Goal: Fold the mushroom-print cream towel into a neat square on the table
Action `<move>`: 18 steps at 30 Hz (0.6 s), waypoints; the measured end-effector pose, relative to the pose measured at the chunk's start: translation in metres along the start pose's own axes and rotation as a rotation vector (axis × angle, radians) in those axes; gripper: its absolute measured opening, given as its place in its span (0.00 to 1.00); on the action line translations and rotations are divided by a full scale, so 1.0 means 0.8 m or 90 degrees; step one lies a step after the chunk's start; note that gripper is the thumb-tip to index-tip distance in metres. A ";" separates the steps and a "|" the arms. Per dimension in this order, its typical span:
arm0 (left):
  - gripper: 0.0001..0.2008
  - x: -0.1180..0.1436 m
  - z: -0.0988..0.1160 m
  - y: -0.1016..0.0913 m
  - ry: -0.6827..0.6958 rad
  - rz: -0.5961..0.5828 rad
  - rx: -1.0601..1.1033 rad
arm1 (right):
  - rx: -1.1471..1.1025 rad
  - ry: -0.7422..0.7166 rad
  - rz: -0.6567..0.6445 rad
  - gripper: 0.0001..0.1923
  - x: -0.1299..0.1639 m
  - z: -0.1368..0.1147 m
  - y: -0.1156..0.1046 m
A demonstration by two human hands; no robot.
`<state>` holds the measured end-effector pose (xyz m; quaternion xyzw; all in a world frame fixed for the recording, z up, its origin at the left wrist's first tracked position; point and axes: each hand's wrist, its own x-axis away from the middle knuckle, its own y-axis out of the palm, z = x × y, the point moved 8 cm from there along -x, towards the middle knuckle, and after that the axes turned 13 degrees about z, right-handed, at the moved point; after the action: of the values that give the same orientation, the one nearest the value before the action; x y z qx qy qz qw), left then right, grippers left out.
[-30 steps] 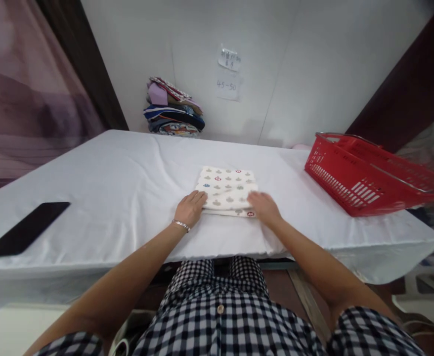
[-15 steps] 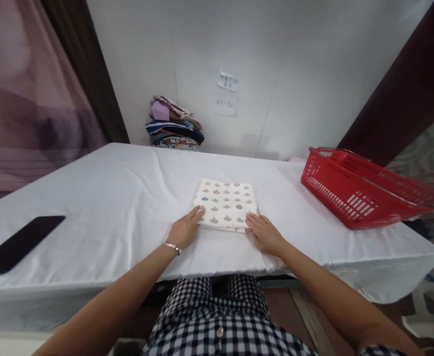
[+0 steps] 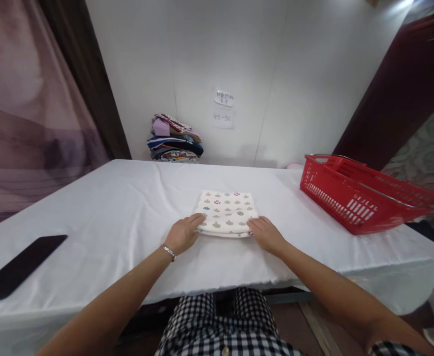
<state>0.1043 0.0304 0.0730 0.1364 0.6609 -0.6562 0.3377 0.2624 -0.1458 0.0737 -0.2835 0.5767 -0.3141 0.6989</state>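
Folded cream cloth [image 3: 227,218], printed with small grey, red and blue motifs, is laid mid-bench [image 3: 109,212]; its near corners are pinched by the left hand [image 3: 182,233] and right hand [image 3: 267,234].

We see a folded cloth [image 3: 227,216] lying flat on the white sheet, near the front edge and about midway across. It is cream with rows of small printed motifs, mostly grey-beige, a few red, 1 blue and 1 green. The fold makes a neat rectangle, its layers stacked, with the near edge slightly lifted.
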 end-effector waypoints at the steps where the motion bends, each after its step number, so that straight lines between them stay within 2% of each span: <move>1: 0.25 -0.008 -0.003 -0.015 -0.011 0.021 0.008 | -0.022 0.018 0.022 0.22 -0.008 0.003 -0.015; 5: 0.20 -0.043 -0.011 -0.077 -0.047 0.080 0.088 | -0.150 0.090 0.110 0.28 -0.038 0.023 -0.076; 8: 0.17 -0.074 -0.020 -0.098 -0.073 0.073 0.194 | -0.288 0.140 0.138 0.28 -0.062 0.052 -0.103; 10: 0.19 -0.101 -0.035 -0.101 -0.135 0.067 0.271 | -0.365 0.190 0.154 0.27 -0.083 0.082 -0.109; 13: 0.23 -0.150 -0.062 -0.094 -0.258 0.054 0.424 | -0.481 0.319 0.163 0.29 -0.119 0.142 -0.094; 15: 0.23 -0.187 -0.074 -0.081 -0.295 0.026 0.515 | -0.531 0.410 0.102 0.29 -0.141 0.178 -0.063; 18: 0.20 -0.235 -0.102 -0.058 -0.357 0.014 0.548 | -0.545 0.462 0.039 0.30 -0.179 0.220 -0.023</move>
<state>0.1915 0.1533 0.2193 0.0889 0.2138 -0.8765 0.4221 0.4135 -0.0418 0.2083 -0.3989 0.8642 -0.1090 0.2867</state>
